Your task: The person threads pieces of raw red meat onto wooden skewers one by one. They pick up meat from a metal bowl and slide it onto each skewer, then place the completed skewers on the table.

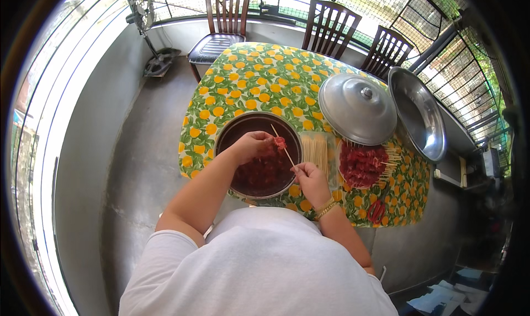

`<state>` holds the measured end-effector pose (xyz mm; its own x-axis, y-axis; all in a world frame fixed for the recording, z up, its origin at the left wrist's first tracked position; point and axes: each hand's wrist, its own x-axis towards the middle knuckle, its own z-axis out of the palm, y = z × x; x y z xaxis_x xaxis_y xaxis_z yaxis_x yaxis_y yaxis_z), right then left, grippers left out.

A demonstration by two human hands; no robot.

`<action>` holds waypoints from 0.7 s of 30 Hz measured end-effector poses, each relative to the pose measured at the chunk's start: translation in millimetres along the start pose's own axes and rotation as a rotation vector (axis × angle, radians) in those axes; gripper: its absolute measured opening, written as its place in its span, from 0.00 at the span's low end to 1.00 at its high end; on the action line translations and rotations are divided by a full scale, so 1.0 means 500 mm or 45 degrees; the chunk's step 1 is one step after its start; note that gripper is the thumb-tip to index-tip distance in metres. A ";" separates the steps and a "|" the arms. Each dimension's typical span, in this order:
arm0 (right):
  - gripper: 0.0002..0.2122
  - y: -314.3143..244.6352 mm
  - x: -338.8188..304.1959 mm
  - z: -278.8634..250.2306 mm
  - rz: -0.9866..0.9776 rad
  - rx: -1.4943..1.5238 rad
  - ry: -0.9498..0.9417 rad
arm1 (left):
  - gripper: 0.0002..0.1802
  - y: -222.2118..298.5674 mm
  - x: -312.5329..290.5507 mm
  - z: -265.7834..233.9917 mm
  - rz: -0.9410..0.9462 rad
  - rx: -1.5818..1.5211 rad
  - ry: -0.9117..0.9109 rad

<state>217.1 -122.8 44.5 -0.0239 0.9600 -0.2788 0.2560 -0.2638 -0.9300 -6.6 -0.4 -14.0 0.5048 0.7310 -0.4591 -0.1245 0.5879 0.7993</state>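
My right hand (312,183) pinches the lower end of a thin wooden skewer (287,157), which slants up and left over the right side of a round metal pot (216,145). A piece of raw red meat (280,143) is threaded on the skewer below its bare tip. My left hand (253,146) is over the pot, its fingers closed at the meat; they partly hide what they grip. More dark red meat (256,175) lies inside the pot. Right of the pot, a bundle of bare skewers (315,150) lies on a clear plastic sheet or tray.
Beyond the bare skewers, loaded meat skewers (361,166) are piled, sticks pointing right. Red-handled scissors (376,211) lie nearer me. A domed metal lid (345,103) and a large metal basin (436,125) stand at the far right. A lemon-print tablecloth (243,78) covers the table.
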 end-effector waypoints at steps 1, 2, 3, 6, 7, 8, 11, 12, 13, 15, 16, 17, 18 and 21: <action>0.08 -0.001 -0.001 0.000 -0.027 0.007 -0.008 | 0.08 0.001 -0.003 -0.007 0.024 -0.032 0.005; 0.07 -0.001 -0.002 0.000 -0.042 0.000 -0.013 | 0.08 0.004 -0.006 -0.015 0.047 -0.063 0.010; 0.07 -0.001 -0.004 0.001 -0.053 -0.026 -0.014 | 0.08 0.007 -0.009 -0.022 0.069 -0.094 0.015; 0.07 0.004 -0.008 0.003 -0.127 -0.077 -0.005 | 0.08 0.022 -0.015 -0.037 0.048 0.040 0.025; 0.07 0.005 -0.008 0.004 -0.130 -0.039 0.001 | 0.07 0.025 -0.015 -0.036 0.053 0.049 0.032; 0.07 0.007 -0.008 0.006 -0.142 -0.021 0.011 | 0.06 0.029 -0.016 -0.035 0.064 0.061 0.037; 0.06 0.011 -0.009 0.002 -0.150 -0.074 0.047 | 0.04 0.038 -0.019 -0.029 0.117 0.278 0.026; 0.06 0.012 -0.009 -0.001 -0.161 -0.118 0.058 | 0.04 0.041 -0.021 -0.028 0.153 0.377 0.006; 0.06 0.012 -0.008 -0.001 -0.158 -0.111 0.054 | 0.04 0.045 -0.020 -0.028 0.159 0.474 0.017; 0.06 0.012 -0.008 -0.002 -0.155 -0.139 0.053 | 0.04 0.053 -0.018 -0.030 0.178 0.669 0.030; 0.06 0.012 -0.009 -0.003 -0.227 -0.162 0.049 | 0.04 0.055 -0.017 -0.031 0.208 0.736 0.057; 0.06 0.010 -0.010 -0.004 -0.276 -0.210 0.052 | 0.04 0.058 -0.016 -0.034 0.216 0.810 0.102; 0.06 0.009 -0.012 -0.004 -0.305 -0.273 0.058 | 0.04 0.060 -0.015 -0.036 0.241 0.864 0.129; 0.05 0.001 -0.017 -0.004 -0.408 -0.460 0.114 | 0.05 0.068 -0.017 -0.048 0.181 0.502 0.160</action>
<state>219.2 -131.0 46.9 -0.0774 0.9960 0.0442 0.5683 0.0805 -0.8189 -35.3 21.7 7.5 0.3955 0.8459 -0.3578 0.1625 0.3189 0.9337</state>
